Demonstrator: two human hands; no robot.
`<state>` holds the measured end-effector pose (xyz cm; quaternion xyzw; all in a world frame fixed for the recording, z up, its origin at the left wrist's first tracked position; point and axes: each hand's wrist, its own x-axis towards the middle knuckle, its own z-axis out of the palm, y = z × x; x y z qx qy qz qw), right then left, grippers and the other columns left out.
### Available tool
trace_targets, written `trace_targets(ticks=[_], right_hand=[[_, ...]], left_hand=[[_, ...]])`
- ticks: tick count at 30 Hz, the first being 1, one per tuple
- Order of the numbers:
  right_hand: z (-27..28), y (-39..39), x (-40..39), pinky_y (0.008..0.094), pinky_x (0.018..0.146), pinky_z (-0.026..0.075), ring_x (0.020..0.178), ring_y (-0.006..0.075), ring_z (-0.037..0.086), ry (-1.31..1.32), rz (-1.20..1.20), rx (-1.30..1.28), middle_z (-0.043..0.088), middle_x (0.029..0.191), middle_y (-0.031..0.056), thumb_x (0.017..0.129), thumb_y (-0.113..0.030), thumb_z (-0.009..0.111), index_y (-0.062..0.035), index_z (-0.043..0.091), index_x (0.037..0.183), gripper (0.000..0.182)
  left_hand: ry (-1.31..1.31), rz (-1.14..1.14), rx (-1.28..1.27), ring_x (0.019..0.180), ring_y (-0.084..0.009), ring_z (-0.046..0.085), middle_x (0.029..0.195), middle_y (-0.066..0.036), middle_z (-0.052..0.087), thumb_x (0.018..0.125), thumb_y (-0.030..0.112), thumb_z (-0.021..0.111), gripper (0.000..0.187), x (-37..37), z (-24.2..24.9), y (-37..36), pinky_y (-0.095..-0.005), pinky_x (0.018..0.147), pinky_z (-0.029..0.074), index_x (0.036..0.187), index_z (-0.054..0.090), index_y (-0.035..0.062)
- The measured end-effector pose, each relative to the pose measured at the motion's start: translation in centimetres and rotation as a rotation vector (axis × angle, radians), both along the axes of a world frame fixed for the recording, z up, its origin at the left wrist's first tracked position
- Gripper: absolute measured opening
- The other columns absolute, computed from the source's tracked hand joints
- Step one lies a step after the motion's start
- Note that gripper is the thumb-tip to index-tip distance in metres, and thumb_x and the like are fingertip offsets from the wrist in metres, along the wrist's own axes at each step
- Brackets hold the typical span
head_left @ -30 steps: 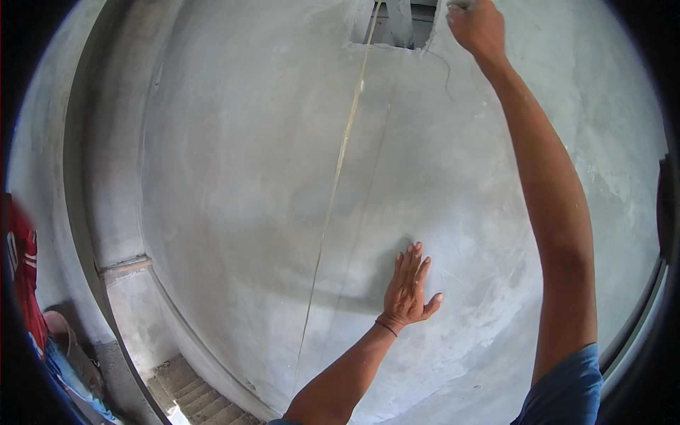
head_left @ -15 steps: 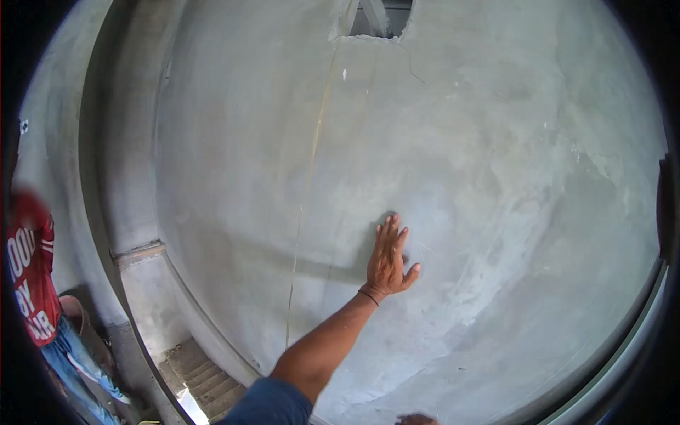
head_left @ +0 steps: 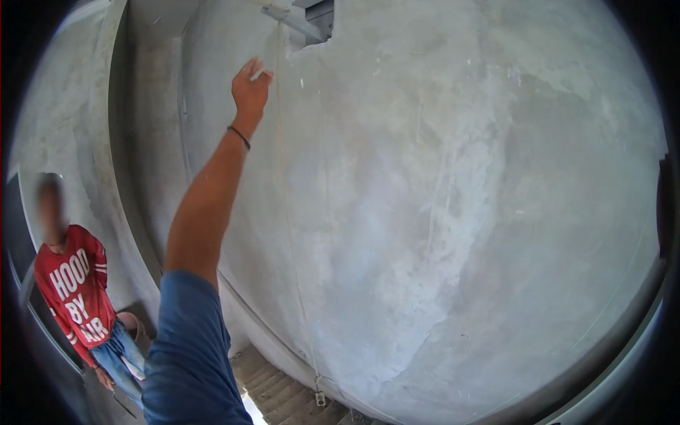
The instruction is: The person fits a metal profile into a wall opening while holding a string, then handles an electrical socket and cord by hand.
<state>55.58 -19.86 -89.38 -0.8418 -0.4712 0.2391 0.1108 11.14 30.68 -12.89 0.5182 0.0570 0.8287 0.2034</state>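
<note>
My left hand (head_left: 251, 88) is raised high at the upper left, a dark band round its wrist. Its fingers are loosely bent and apart, with nothing in them. Just right of the hand, a thin pale string (head_left: 287, 205) runs down the grey plastered wall (head_left: 552, 234). The string reaches from near a light-coloured bar (head_left: 294, 23) at the wall opening down to a small light-coloured weight (head_left: 320, 399) near the stairs. My right hand is out of view.
At the left stands a person in a red sweatshirt (head_left: 74, 283), with a bucket (head_left: 129, 324) behind. Concrete steps (head_left: 273, 386) lie below the wall. A rough opening (head_left: 319, 25) cuts through the wall's top. A dark rail (head_left: 602, 386) curves along the right edge.
My left hand has come off the wall's middle and moved up and left beside the string. My view has shifted, bringing the person further in. The dark shape at the bottom edge is gone.
</note>
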Motion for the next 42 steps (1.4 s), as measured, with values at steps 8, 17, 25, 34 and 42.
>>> trace_targets(ticks=[8, 17, 25, 34, 42], right_hand=[[10.4, 9.2, -2.5, 0.0486, 0.076, 0.054, 0.089, 0.0323, 0.067, 0.133, 0.040, 0.407, 0.069, 0.100, 0.0175, 0.088, -0.027, 0.074, -0.0094, 0.067, 0.109, 0.029], [18.0, 15.2, -4.8, 0.0474, 0.074, 0.054, 0.086, 0.0311, 0.067, 0.247, 0.047, 0.674, 0.069, 0.098, 0.0163, 0.087, -0.025, 0.074, -0.0089, 0.067, 0.107, 0.027], [20.4, 18.5, -5.9, 0.0463, 0.072, 0.054, 0.084, 0.0301, 0.066, 0.308, 0.036, 0.752, 0.068, 0.096, 0.0151, 0.086, -0.024, 0.074, -0.0085, 0.067, 0.106, 0.026], [21.4, 20.4, -6.7, 0.0450, 0.069, 0.054, 0.082, 0.0289, 0.066, 0.361, 0.021, 0.796, 0.068, 0.094, 0.0139, 0.085, -0.022, 0.073, -0.0080, 0.067, 0.104, 0.025], [21.8, 21.2, -7.1, 0.0439, 0.068, 0.054, 0.079, 0.0279, 0.066, 0.390, 0.014, 0.818, 0.067, 0.092, 0.0128, 0.084, -0.020, 0.073, -0.0075, 0.068, 0.103, 0.023]], left_hand=[[0.713, 1.145, 0.371, 0.100, -0.0280, 0.073, 0.128, -0.013, 0.070, 0.086, 0.001, 0.071, 0.045, 2.7, 5.9, -3.2, -0.0368, 0.091, 0.058, 0.130, 0.066, 0.0052], [0.926, 1.831, 0.575, 0.103, -0.0297, 0.070, 0.107, -0.011, 0.074, 0.089, 0.027, 0.074, 0.024, 2.7, 9.5, -3.9, -0.0403, 0.087, 0.057, 0.102, 0.074, 0.0068], [0.871, 1.593, 0.258, 0.084, -0.0339, 0.074, 0.081, -0.015, 0.074, 0.100, 0.033, 0.062, 0.028, 4.6, 14.6, -5.8, -0.0491, 0.074, 0.056, 0.096, 0.072, 0.0065], [0.701, 1.642, 0.016, 0.096, -0.0431, 0.072, 0.097, -0.024, 0.073, 0.091, 0.029, 0.076, 0.029, 6.5, 17.3, -5.3, -0.0506, 0.082, 0.056, 0.095, 0.066, 0.0022], [0.735, 1.736, 0.062, 0.096, -0.0414, 0.073, 0.099, -0.022, 0.074, 0.091, 0.023, 0.073, 0.018, 7.0, 15.5, -5.8, -0.0497, 0.082, 0.059, 0.092, 0.074, 0.0049]])
